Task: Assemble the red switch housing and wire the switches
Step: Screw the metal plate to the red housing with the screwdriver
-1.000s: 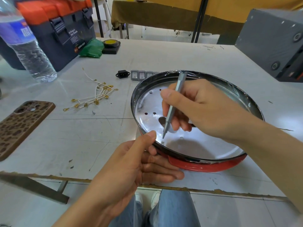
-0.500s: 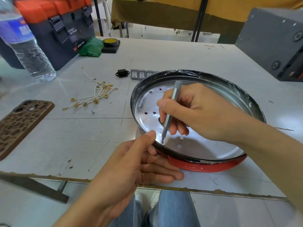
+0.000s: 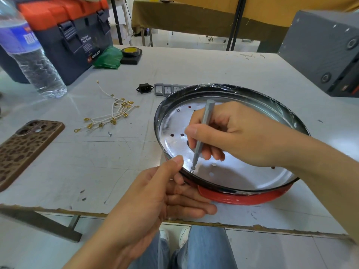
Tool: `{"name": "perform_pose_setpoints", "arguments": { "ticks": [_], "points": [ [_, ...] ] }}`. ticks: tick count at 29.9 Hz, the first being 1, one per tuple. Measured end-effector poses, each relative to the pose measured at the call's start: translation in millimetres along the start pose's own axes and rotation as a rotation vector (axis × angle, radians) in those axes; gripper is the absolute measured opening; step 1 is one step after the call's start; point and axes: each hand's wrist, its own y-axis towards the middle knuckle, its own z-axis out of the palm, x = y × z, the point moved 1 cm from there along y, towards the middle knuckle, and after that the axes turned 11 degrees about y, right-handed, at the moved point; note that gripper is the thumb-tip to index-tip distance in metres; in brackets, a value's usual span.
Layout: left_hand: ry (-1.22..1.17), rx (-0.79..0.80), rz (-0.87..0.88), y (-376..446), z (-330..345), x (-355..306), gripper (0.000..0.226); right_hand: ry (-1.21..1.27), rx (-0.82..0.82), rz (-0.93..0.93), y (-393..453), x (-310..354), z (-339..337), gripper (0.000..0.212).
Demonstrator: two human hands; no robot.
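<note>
- The red housing [image 3: 242, 197] sits on the counter [image 3: 194, 70] near the front edge, so the person can reach it easily
- It is round like a pan, with a black rim and a shiny metal plate [image 3: 233, 175] inside that has small holes in it
- The right hand [image 3: 229, 134] has its fingers pinched around a thin gray screwdriver [image 3: 203, 133], held like a pencil so the tip can be aimed with care
- The tip points down at a small screw [image 3: 192, 168] in the plate, close to the near rim, and I think the person is turning that screw in to fix the plate to the housing
- The left hand [image 3: 165, 195] holds the near side of the housing, thumb on the rim and fingers curled under the red wall, probably so the housing does not slide or spin while the screw turns
- The gray switches [image 3: 167, 89] lie in a row just behind the housing, next to a black socket [image 3: 144, 88], ready for later
- The white wires [image 3: 110, 115] with gold ends lie in a loose bunch to the left, well apart from the housing, so the wiring looks not yet started
- One loose screw [image 3: 110, 134] lies just beside the wires
- A phone [image 3: 25, 146], a water bottle [image 3: 29, 55] and a toolbox [image 3: 68, 35] stand off to the left, out of the way
</note>
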Motion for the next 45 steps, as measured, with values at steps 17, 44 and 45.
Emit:
{"name": "perform_pose_setpoints", "arguments": {
  "ticks": [17,44,45],
  "points": [
    [0.006,-0.019,-0.011,-0.9,0.8,-1.0,0.032,-0.191,0.168,0.014,7.1,28.0,-17.5,0.015],
    [-0.007,-0.018,-0.033,-0.2,-0.1,-0.9,0.036,-0.726,0.144,-0.013,16.7,43.8,-7.5,0.04],
    [-0.003,-0.014,-0.031,-0.1,0.2,-1.2,0.034,-0.754,0.134,-0.026,16.9,44.1,-6.7,0.042]
  ]
}}
